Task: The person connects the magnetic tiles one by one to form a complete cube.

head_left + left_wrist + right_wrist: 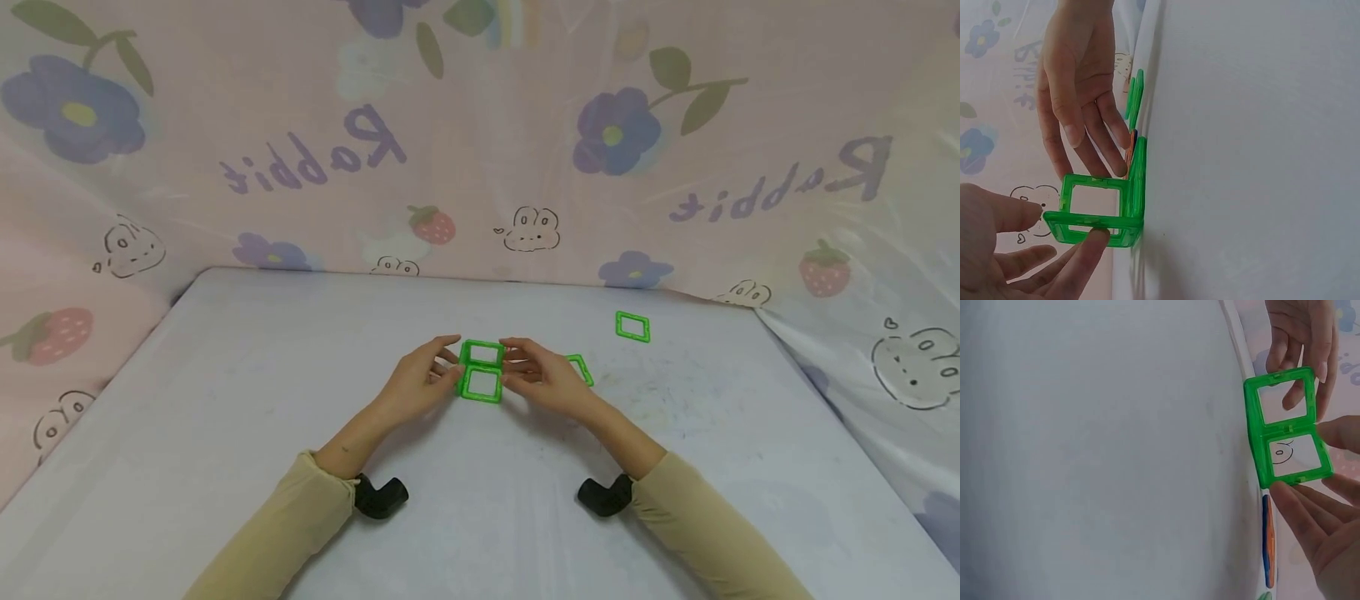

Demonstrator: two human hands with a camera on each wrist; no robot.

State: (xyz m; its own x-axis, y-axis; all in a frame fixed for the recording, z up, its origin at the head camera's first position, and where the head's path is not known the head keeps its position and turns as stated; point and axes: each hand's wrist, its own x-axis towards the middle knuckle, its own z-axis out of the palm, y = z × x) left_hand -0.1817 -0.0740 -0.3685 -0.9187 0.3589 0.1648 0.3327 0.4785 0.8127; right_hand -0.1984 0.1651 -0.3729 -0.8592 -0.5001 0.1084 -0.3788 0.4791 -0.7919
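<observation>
A small corner of green magnetic tiles stands on the table. In the head view its square bottom tile (482, 400) lies flat, with an upright back tile (483, 342) behind it. The upright left tile (1072, 218) shows edge-on in the left wrist view. My left hand (415, 385) is at this left tile, a fingertip on its outer face and the thumb at its top edge. On the other side, my right hand (553, 382) has extended fingers close by the back tile's right edge. The right wrist view shows its fingertip (1280, 489) at the lower corner.
One loose green tile (581, 369) lies partly behind the right hand, another (633, 327) farther back right. A flat blue and orange piece (1269, 540) lies beside the corner. Black curved pieces (381, 497) sit at both sleeves. Printed cloth (480, 167) hangs behind the white table.
</observation>
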